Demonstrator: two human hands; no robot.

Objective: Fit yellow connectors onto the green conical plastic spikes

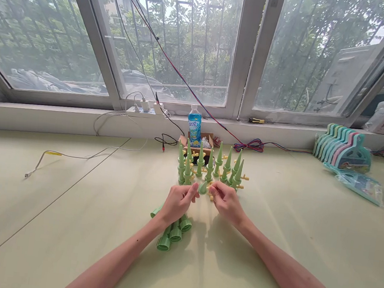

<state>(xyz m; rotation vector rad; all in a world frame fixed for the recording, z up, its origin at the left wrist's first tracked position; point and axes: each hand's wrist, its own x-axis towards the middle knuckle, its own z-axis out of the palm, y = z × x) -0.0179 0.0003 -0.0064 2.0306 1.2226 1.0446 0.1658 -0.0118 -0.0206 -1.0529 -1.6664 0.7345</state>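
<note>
Green spikes (209,167), pale table (281,211), windows (174,58) behind

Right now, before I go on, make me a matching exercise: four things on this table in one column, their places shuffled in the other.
1. Small green cone
2. Open-ended green pieces
3. Blue bottle
4. Row of pastel handled items

A. Far right, near the wall
B. Beside the left forearm, partly hidden by it
C. Between the left hand and right hand
D. Behind the standing green spikes

Pairs: 1-C, 2-B, 3-D, 4-A
</note>
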